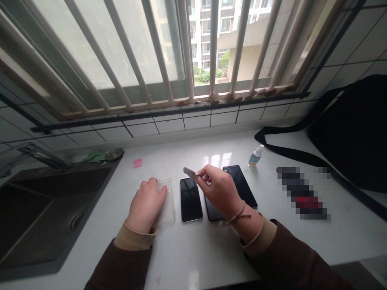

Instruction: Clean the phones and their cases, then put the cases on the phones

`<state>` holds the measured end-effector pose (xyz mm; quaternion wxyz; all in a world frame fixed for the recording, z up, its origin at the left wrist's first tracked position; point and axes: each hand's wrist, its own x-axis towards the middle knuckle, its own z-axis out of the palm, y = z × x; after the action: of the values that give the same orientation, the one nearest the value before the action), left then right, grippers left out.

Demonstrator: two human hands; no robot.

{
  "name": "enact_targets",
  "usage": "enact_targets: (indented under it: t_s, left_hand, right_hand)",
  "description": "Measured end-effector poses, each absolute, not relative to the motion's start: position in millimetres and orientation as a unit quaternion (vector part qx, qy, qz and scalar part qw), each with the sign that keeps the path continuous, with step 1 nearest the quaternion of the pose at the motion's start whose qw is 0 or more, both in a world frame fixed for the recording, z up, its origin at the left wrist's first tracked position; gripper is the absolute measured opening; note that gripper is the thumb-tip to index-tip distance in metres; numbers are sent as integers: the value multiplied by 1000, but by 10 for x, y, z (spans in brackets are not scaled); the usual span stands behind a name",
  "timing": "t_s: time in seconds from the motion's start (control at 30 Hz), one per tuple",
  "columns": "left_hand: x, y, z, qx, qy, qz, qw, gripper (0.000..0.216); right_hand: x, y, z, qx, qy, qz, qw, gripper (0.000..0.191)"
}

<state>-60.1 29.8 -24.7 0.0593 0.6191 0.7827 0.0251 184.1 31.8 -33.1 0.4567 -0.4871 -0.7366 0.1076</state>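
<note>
On the white countertop, my left hand holds a clear phone case from above, its thumb on the upper part of the case. The left side of the case is hidden under the hand. My right hand pinches a small, flat greyish piece between thumb and fingers, raised over the top of a black phone. What this piece is made of I cannot make out. The phone lies screen up between the case and a larger black tablet, which my right hand and wrist partly cover.
A small spray bottle stands behind the tablet. A pink sticky note lies at the back left. Left is a dark sink with a faucet. At right are a blurred-out item and a black bag with its strap.
</note>
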Motion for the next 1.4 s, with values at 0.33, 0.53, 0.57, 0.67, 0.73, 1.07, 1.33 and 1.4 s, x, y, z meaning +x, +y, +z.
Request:
enact_targets:
  t_s: [0.33, 0.53, 0.57, 0.67, 0.73, 1.07, 1.33, 1.4]
  left_hand:
    - [-138, 98, -255, 756, 631, 174, 24, 57]
    - [93, -46, -325, 759, 642, 92, 56, 59]
    - [107, -48, -330, 755, 648, 83, 48, 59]
    - [148, -39, -323, 745, 665, 53, 19, 58]
    - [190, -28, -292, 737, 674, 39, 20, 60]
    - [415, 59, -215, 681, 728, 30, 68, 64]
    - [438, 175, -245, 672, 733, 38, 101, 75]
    - [440, 193, -234, 672, 730, 54, 113, 71]
  right_hand:
    - [1831, 305, -324, -494, -722, 115, 471, 12]
    - [1825, 313, -323, -491, -723, 116, 473, 11]
    - [1823, 313, -321, -491, -723, 116, 473, 12]
    - [1819, 309, -312, -490, -722, 122, 473, 12]
    - [1818, 305, -307, -491, -721, 126, 473, 10]
    - [1822, 323, -364, -473, -730, 129, 476, 14]
    - [1809, 312, -380, -475, -713, 158, 491, 15]
    - [1802, 309, -389, -478, -702, 166, 501, 15]
